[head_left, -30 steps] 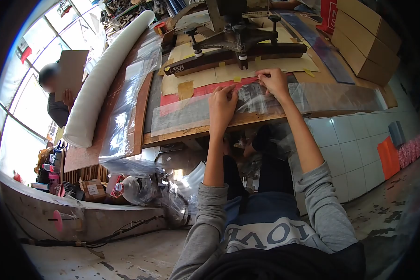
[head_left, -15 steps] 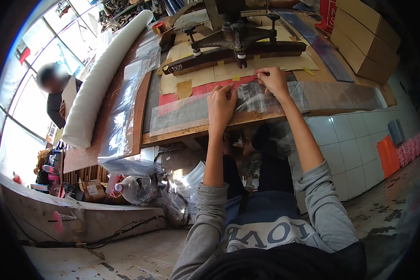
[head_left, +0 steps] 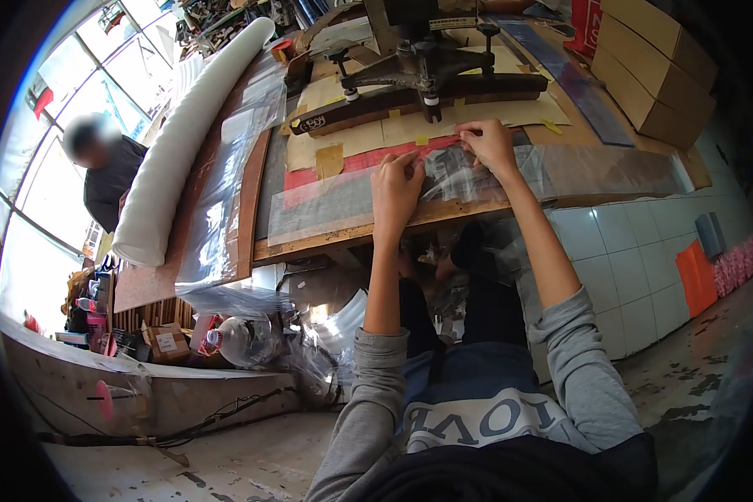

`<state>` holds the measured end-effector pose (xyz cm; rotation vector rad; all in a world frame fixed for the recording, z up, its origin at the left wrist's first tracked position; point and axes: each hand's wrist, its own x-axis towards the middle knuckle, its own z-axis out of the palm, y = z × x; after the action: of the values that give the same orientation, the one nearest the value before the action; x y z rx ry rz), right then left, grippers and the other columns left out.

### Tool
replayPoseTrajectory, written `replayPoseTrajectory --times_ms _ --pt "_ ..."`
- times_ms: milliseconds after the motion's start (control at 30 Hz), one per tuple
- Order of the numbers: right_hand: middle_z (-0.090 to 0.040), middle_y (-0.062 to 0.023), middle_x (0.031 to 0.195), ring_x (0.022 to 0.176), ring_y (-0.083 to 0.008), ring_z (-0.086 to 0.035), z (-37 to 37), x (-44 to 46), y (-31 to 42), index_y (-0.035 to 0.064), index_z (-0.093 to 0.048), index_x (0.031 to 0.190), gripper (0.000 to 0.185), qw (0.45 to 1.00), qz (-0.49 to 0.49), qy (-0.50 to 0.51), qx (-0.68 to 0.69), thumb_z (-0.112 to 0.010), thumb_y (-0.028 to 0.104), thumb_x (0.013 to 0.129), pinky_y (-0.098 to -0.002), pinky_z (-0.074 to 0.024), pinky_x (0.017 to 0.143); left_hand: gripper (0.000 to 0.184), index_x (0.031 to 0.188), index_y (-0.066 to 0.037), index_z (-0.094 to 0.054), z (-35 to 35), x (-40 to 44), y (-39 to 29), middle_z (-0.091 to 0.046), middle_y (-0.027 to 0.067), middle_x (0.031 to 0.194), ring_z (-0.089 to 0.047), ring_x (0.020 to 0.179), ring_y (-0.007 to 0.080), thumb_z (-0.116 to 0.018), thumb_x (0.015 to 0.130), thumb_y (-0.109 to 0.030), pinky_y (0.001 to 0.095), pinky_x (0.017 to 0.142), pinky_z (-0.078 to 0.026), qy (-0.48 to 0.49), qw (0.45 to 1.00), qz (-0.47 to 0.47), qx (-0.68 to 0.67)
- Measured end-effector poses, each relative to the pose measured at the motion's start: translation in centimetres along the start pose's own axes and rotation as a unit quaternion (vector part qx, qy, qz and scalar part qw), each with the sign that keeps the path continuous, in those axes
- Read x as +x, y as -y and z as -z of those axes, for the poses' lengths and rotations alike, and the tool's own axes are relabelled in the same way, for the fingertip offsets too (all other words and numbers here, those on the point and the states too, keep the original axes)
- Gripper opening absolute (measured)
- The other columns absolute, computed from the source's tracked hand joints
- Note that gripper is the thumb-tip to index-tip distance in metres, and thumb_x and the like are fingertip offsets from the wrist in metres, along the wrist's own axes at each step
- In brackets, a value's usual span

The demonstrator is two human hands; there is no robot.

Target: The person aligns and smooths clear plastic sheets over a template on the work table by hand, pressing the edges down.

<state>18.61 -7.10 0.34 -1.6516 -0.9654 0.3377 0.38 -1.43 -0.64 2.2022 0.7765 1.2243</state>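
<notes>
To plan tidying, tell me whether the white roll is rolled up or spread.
Rolled up: the white roll forms a long, thick cylinder.

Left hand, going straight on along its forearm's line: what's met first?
The left hand would probably meet the long dark bar, past the flat red strip and tan card; bar height is unclear.

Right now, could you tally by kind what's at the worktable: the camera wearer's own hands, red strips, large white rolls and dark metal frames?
Hands: 2 (left hand, right hand)
Red strip: 1
Large white roll: 1
Dark metal frame: 1
Total: 5
</notes>
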Motion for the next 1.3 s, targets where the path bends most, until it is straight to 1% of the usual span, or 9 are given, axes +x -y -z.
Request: replayPoseTrajectory --times_ms 467,567,733,833,867,967,1000,1133,1300 --pt "-0.068 -0.0076 0.073 0.060 -0.0120 -0.065 0.1 0.3 -0.7 -0.0023 -0.069 0.097 0.017 1.000 0.007 0.016 0.017 -0.058 0.004 0.085 -0.0260 -0.0537 0.044 0.022 0.097 0.001 -0.069 0.0 0.1 0.0 -0.065 0.0155 0.075 -0.066 0.067 0.0231 -0.065 0.082 -0.014 0.0336 0.066 -0.051 -0.010 1.000 0.000 -0.016" --pt "-0.067 -0.0069 0.073 0.060 -0.0110 -0.064 0.3 0.3 -0.9 -0.0016 -0.070 0.097 0.017 0.998 0.007 0.021 0.054 -0.058 0.004 0.086 -0.0254 -0.0536 0.046 0.025 0.100 0.000 -0.069 0.5 0.3 -1.0 -0.068 0.0145 0.074 -0.067 0.068 0.0189 -0.066 0.083 -0.017 0.0310 0.065 -0.051 0.033 0.972 0.129 -0.192" --pt "-0.065 -0.0042 0.075 0.059 -0.0072 -0.057 0.5 0.6 -1.1 -0.0028 -0.069 0.099 0.017 0.995 0.032 0.041 0.091 -0.060 0.006 0.087 -0.0217 -0.0473 0.046 0.026 0.104 -0.002 -0.068 0.3 0.1 -0.3 -0.068 0.0103 0.071 -0.065 0.063 0.0132 -0.065 0.083 -0.018 0.0261 0.063 -0.049 0.077 0.983 0.050 -0.157" --pt "-0.064 -0.0035 0.074 0.059 -0.0066 -0.056 1.1 0.0 -0.7 -0.0035 -0.069 0.095 0.017 0.978 0.011 0.061 0.200 -0.058 0.008 0.088 -0.0207 -0.0446 0.046 0.023 0.100 -0.002 -0.070 1.0 -0.3 -0.7 -0.065 0.0077 0.065 -0.062 0.061 0.0095 -0.062 0.082 -0.015 0.0247 0.060 -0.047 0.085 0.975 0.045 -0.202" --pt "-0.067 -0.0069 0.071 0.060 -0.0112 -0.062 1.6 0.0 -0.6 0.0014 -0.071 0.094 0.019 0.972 -0.020 0.078 0.222 -0.057 0.006 0.082 -0.0263 -0.0494 0.056 0.022 0.098 -0.002 -0.071 1.2 -0.3 -0.8 -0.064 0.0069 0.063 -0.061 0.061 0.0082 -0.061 0.082 -0.013 0.0244 0.059 -0.047 0.086 0.969 0.052 -0.227" --pt "-0.067 -0.0115 0.073 0.059 -0.0187 -0.064 1.5 0.3 -0.6 0.0018 -0.070 0.091 0.018 0.994 0.081 -0.075 -0.025 -0.061 0.011 0.079 -0.0314 -0.0509 0.060 0.020 0.091 -0.002 -0.072 1.6 -0.2 -0.8 -0.061 0.0046 0.059 -0.059 0.059 0.0065 -0.059 0.078 -0.010 0.0236 0.057 -0.045 0.166 0.961 0.072 -0.208" --pt "-0.067 -0.0167 0.081 0.073 -0.0285 -0.066 1.6 1.0 -1.1 0.0008 -0.069 0.089 0.019 0.986 0.105 -0.080 -0.106 -0.065 0.015 0.077 -0.0367 -0.0516 0.070 0.021 0.086 -0.001 -0.073 2.1 -0.2 -1.5 -0.061 0.0041 0.058 -0.058 0.056 0.0066 -0.057 0.076 -0.009 0.0222 0.055 -0.045 0.176 0.963 0.073 -0.192" --pt "-0.065 -0.0203 0.096 0.102 -0.0364 -0.059 2.0 3.6 -1.1 -0.0007 -0.068 0.085 0.019 0.948 0.134 0.017 -0.287 -0.069 0.015 0.075 -0.0420 -0.0477 0.085 0.024 0.086 -0.001 -0.074 2.2 -0.5 -1.7 -0.062 0.0057 0.058 -0.057 0.055 0.0067 -0.056 0.075 -0.012 0.0222 0.054 -0.046 0.215 0.942 0.071 -0.246" --pt "-0.067 -0.0198 0.099 0.099 -0.0343 -0.062 1.4 5.8 -1.1 0.0007 -0.068 0.100 0.030 0.914 0.128 0.077 -0.376 -0.071 0.015 0.073 -0.0396 -0.0481 0.084 0.024 0.085 -0.001 -0.074 2.6 -0.5 -2.0 -0.063 0.0070 0.059 -0.057 0.055 0.0072 -0.057 0.075 -0.015 0.0227 0.054 -0.046 0.284 0.927 0.065 -0.235"
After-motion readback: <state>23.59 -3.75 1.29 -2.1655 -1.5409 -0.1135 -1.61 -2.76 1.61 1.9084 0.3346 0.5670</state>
